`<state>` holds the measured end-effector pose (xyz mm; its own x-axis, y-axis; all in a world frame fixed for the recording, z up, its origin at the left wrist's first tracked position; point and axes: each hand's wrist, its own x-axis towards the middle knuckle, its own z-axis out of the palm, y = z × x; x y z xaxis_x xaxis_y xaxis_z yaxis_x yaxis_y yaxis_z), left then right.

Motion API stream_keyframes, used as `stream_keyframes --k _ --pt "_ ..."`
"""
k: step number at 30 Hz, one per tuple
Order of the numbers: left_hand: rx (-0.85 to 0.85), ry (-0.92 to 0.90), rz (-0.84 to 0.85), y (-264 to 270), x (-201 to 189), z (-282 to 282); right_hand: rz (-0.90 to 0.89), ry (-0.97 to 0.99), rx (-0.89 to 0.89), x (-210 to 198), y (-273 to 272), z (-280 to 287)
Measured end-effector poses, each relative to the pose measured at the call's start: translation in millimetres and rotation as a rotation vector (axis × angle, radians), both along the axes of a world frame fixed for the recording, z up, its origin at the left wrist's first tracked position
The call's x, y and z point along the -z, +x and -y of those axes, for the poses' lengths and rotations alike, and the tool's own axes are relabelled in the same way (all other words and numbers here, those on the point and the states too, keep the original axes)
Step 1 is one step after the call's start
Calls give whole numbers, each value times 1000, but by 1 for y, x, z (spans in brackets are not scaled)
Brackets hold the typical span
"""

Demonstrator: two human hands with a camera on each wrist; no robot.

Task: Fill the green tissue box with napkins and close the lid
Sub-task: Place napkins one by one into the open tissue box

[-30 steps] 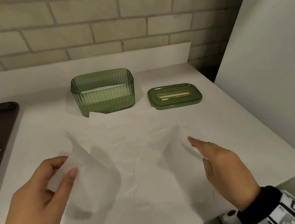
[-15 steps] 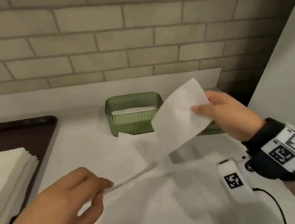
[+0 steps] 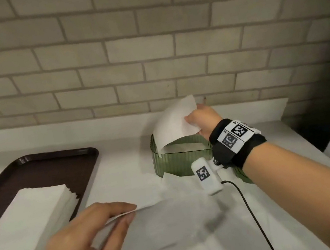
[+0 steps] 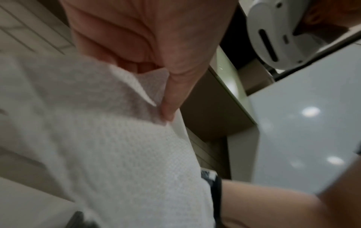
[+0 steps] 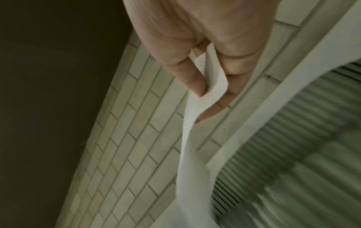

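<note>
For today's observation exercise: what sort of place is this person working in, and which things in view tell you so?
Probably a café or canteen service counter, though that is a guess. A brown serving tray holds a stack of napkins on a white counter against a brick-tiled wall, beside a green tissue box being refilled.

Dark brown tray (image 3: pixel 35 167) at left on white counter (image 3: pixel 122 176); brick wall (image 3: pixel 146 51) behind

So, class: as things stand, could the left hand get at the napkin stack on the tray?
Probably not yet: the left hand is close to the napkin stack with nothing between them, but it is already pinching a napkin.
</note>
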<state>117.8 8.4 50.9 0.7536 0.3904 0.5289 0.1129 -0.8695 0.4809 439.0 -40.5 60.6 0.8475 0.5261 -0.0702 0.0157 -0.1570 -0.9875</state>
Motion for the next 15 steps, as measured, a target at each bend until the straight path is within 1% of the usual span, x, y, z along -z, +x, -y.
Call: stream_keyframes --k 1,3,5,7,9,12,14,15 --pt "-54 -44 24 0 -1 -4 6 -99 23 9 6 -4" --pt "-115 -235 65 3 -2 -14 2 -311 37 26 15 -6" --pt "-141 -380 132 7 -4 -28 -3 -397 34 41 23 -4" --pt "-153 -443 215 16 -14 -39 47 -491 40 48 26 -3" --pt "-133 -480 258 33 -23 -46 89 -575 42 51 29 -2" --pt "-31 -674 220 72 -30 -62 133 -635 91 50 31 -1" --pt "8 -813 175 105 -26 -78 196 -672 69 49 33 2" --pt "3 -840 145 121 -23 -85 231 -693 48 50 36 4"
